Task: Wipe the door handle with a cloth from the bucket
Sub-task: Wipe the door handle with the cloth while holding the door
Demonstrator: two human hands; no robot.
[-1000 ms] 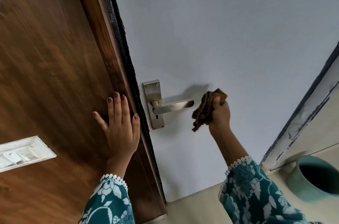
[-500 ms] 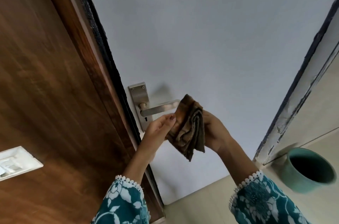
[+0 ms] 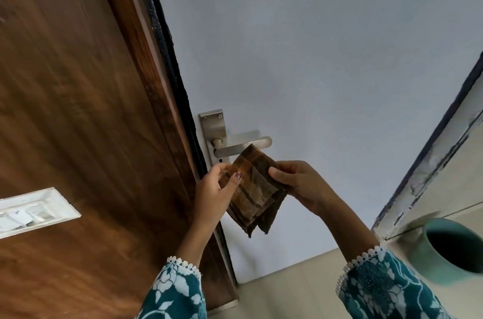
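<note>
Right, cloth [image 3: 254,192]: a brown checked rag with darker bands and an orange-tan patch, folded over on itself into a rough square, two loose corners hanging down.
Where it is: held up in the air in front of the pale door [image 3: 313,57], just below the handle; its top corner overlaps the lever as I see it, though I cannot tell whether it touches.
Left hand [image 3: 217,188]: grip pinched on the cloth's left edge, thumb with a dark-painted nail on the front face, the other fingers behind the fabric.
Right hand [image 3: 300,182]: grip closed on the cloth's right edge, thumb on top, fingers curled beneath.
Door handle [image 3: 241,147]: a brushed-metal lever on a tall back plate with two screws at the top; the lower plate and keyhole are mostly covered by the cloth and the left hand.
Bucket [image 3: 454,253]: teal, on the floor at the lower right, cut off by the frame edge; the inside is too dark to make out.
Sleeves [image 3: 177,290]: teal with white flowers and a scalloped white trim, both running out of the bottom of view.
Switch plate [image 3: 34,210]: white, set in the brown wood panel at left, blurred and cut off at the edge.
</note>
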